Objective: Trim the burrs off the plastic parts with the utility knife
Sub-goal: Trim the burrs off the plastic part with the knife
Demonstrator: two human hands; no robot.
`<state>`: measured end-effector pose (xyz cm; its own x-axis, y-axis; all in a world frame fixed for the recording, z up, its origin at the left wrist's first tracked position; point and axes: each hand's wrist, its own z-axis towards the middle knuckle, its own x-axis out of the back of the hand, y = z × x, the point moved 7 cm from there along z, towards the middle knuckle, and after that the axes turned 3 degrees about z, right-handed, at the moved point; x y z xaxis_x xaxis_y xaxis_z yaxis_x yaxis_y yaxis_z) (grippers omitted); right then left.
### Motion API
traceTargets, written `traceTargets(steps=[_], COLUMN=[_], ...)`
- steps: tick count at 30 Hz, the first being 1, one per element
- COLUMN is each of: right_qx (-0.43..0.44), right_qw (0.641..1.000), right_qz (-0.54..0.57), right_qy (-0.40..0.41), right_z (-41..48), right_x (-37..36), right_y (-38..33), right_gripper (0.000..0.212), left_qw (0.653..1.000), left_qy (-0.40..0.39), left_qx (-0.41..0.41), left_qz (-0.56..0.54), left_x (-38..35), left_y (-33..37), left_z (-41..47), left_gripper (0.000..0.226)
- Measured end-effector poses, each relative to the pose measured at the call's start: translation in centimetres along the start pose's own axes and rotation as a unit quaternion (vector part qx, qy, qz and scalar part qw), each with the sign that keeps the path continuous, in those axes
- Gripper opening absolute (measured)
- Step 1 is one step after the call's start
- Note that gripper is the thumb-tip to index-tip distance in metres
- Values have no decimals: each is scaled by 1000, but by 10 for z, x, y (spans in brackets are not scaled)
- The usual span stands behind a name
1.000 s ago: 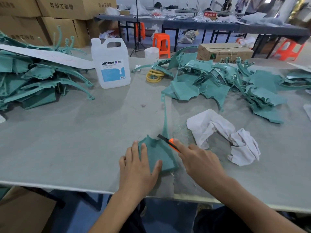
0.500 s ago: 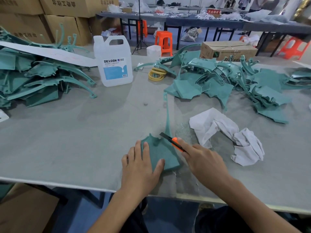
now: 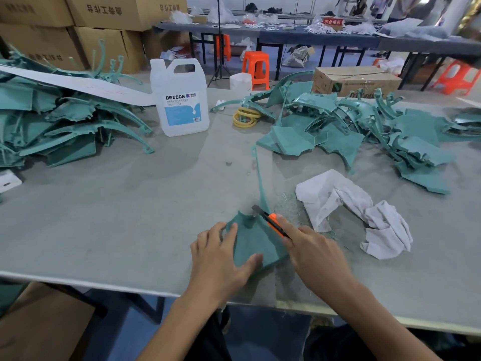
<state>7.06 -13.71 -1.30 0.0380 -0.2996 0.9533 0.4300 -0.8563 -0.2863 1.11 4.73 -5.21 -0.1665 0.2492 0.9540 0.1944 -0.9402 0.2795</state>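
I am trimming the right edge of the plastic part (image 3: 256, 241), which is lying flat on the surface (image 3: 130, 217) near its front rim. My left grip (image 3: 218, 256) is pressing it down, fingers flat. My right grip (image 3: 315, 254) is curling round the utility knife (image 3: 273, 222), blade at the part's far corner. Next, I judge, it is calling for a steady draw along that edge, clear of my left thumb.

The white jug (image 3: 182, 100) at the desk's far edge has a label reading "DEXCON". A red sign (image 3: 332, 22) on the far table reads "不合格区". The print on the cardboard boxes (image 3: 125, 11) is upside down and unclear.
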Motion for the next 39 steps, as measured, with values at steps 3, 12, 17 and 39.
traceTargets(steps=[3,12,17,39], right_qx=[-13,19,17,-1], right_qw=[1000,1000,1000,1000], right_qz=[-3,5,-9,30], right_qy=[6,-1,-14,0], right_z=[3,-8,-8,-12], right_x=[6,3,-4,3], right_y=[2,-19,-25,-14], right_gripper=[54,55,60,54], left_qw=[999,998,997,995], left_qy=[6,39,59,81], left_qx=[-35,-34,-32,-40], left_qz=[6,28,31,33], left_x=[-2,-4,-2,-1], left_y=[14,28,28,29], left_z=[-1,-6,-6,-7], left_gripper=[113,105,104,105])
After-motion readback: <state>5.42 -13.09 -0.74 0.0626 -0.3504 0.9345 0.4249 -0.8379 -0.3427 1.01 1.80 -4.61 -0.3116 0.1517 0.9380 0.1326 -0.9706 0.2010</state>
